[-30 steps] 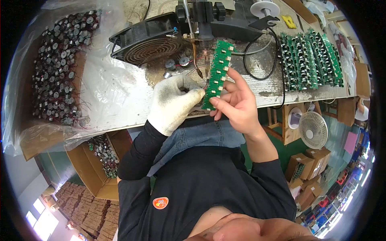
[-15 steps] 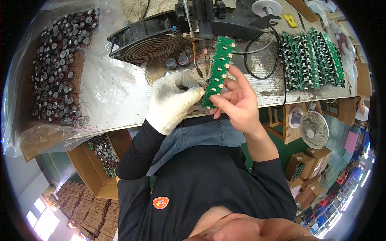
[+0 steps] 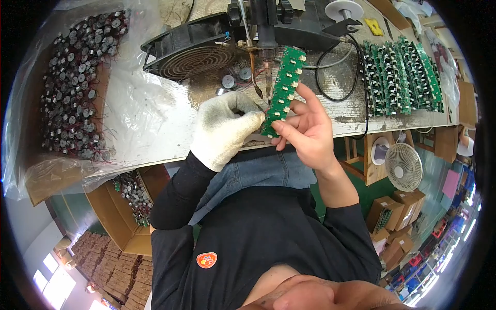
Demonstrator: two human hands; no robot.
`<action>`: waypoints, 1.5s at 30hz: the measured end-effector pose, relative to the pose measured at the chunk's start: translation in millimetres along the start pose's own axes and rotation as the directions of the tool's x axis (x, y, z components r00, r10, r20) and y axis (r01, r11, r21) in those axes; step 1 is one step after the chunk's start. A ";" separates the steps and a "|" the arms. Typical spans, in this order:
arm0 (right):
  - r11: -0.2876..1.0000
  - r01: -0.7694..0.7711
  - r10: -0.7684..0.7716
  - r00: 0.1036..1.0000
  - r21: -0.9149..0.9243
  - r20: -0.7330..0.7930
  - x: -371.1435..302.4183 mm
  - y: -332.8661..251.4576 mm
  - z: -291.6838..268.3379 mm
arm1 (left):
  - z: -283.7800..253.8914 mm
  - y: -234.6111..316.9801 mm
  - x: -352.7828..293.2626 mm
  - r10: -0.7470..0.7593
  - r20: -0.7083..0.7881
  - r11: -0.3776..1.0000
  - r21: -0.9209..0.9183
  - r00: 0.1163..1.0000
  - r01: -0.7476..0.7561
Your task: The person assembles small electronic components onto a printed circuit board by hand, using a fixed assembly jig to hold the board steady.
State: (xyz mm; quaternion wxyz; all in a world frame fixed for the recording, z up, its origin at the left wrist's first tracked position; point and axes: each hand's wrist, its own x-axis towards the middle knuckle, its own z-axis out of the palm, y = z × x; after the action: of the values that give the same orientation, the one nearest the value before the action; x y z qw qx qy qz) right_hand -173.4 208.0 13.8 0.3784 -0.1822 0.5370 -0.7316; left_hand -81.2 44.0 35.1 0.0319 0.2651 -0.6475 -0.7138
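My right hand [image 3: 310,124], bare, grips the lower part of a long green circuit board [image 3: 285,85] between thumb and fingers. The board stands tilted, with white connectors along its right edge. My left hand [image 3: 227,124], in a whitish knit glove, is closed in a pinch at the board's lower left edge; what its fingertips hold is hidden. Just above the pinch, a soldering iron [image 3: 268,77] points down beside the board. A thin curved metal tube [image 3: 255,82] ends next to its tip. Two small round motors [image 3: 236,76] lie on the bench behind the glove.
A black fan [image 3: 191,51] leans behind the left hand. Far left, a plastic-lined box holds many wired motors [image 3: 77,82]. Rows of green boards [image 3: 400,77] stand at right; a black cable [image 3: 319,82] loops before them. Below the bench is an open carton [image 3: 116,217].
The two small motors have shifted slightly to the right. Both hands and the board have moved a touch to the right, with their grips unchanged.
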 end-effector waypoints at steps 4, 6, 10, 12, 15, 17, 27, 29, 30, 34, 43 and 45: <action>1.000 -0.001 0.001 1.000 0.008 0.004 -0.7 1.1 0.2 | 0.5 -4.9 -0.2 0.036 -0.015 0.999 0.001 0.999 -0.036; 1.000 -0.003 0.003 1.000 0.007 0.002 -1.2 1.5 -0.1 | 0.7 -4.7 -0.1 0.047 -0.031 0.997 0.068 0.998 -0.045; 1.000 0.003 -0.003 1.000 -0.003 -0.004 -1.4 1.7 -0.4 | 1.5 -5.3 0.4 0.039 -0.041 0.998 0.050 0.998 -0.037; 1.000 0.003 -0.003 1.000 -0.001 -0.004 -1.3 1.6 -0.2 | 1.2 -4.4 0.5 0.037 -0.033 0.997 0.063 0.999 -0.035; 1.000 -0.002 0.002 1.000 0.002 -0.002 -0.5 1.6 1.7 | -1.5 -6.6 0.9 0.058 -0.035 0.993 0.103 0.998 -0.054; 1.000 0.000 0.000 1.000 0.013 -0.002 -1.3 0.6 0.8 | 0.3 -4.5 -0.2 0.054 -0.030 0.996 0.077 0.998 -0.052; 1.000 -0.007 0.007 1.000 -0.006 -0.002 -3.8 0.7 2.9 | 4.5 -11.6 -3.7 0.064 -0.120 0.998 -0.009 0.991 -0.066; 1.000 -0.011 0.011 1.000 -0.006 0.000 -4.4 0.3 2.4 | 7.6 -9.0 -3.6 0.063 -0.133 0.998 0.009 0.989 -0.062; 1.000 -0.009 0.009 1.000 -0.009 -0.002 -4.5 0.4 2.1 | 8.8 -8.2 -3.4 0.062 -0.147 0.998 0.027 0.987 -0.059; 1.000 -0.003 0.003 1.000 -0.010 -0.004 -4.1 0.7 2.5 | 10.1 -8.4 -3.4 0.092 -0.168 0.994 0.077 0.981 -0.080; 1.000 0.025 -0.025 0.999 -0.004 -0.020 -5.4 -1.2 5.5 | 12.0 -6.3 -6.1 0.103 -0.182 0.995 0.032 0.978 -0.098; 1.000 0.027 -0.027 1.000 -0.010 -0.013 -6.5 1.3 3.2 | 13.3 -6.1 -7.7 0.119 -0.199 0.990 0.096 0.973 -0.101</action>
State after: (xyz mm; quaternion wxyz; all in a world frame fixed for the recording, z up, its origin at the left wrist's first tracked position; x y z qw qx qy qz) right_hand -166.6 210.6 14.7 0.3642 -0.1867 0.5406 -0.7350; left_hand -78.3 60.0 32.3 0.1264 0.3017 -0.6844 -0.6516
